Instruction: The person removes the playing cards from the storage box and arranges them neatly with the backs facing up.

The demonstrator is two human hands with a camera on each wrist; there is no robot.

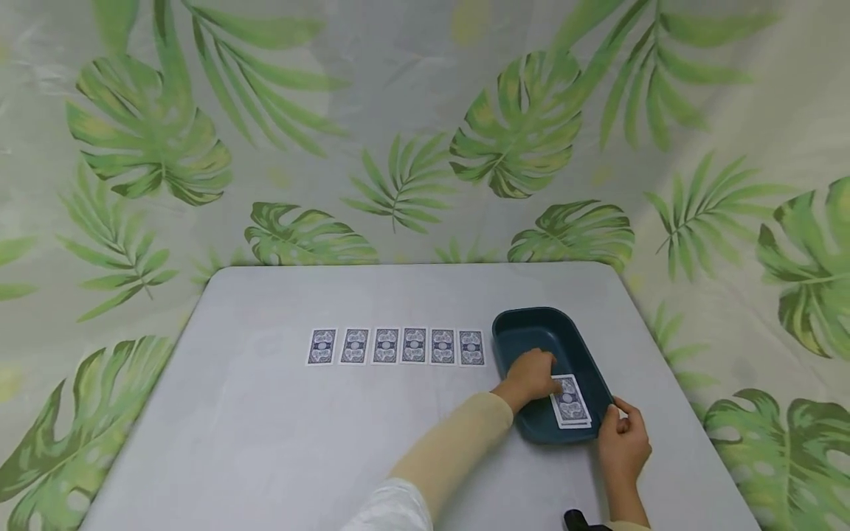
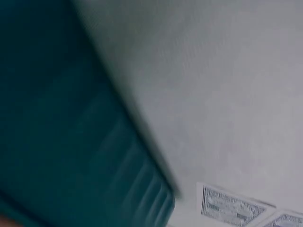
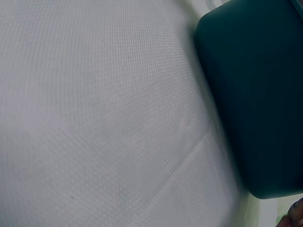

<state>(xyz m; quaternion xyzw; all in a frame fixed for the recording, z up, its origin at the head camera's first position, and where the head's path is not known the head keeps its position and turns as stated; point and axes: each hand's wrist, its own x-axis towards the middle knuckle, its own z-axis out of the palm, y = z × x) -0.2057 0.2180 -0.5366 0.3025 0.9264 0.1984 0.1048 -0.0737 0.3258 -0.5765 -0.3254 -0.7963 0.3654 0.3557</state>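
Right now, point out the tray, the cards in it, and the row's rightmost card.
Tray [image 1: 543, 335]: head view, bare floor.
Cards in tray [image 1: 572, 404]: head view, top card's back.
Rightmost card [image 1: 471, 347]: head view, patterned back.

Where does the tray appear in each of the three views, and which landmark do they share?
Head: the tray is right of centre, in the lower half.
Left wrist: it fills much of the left side.
Right wrist: it is at the right side, cut off by the picture's edge.
Shared landmark: the white table.
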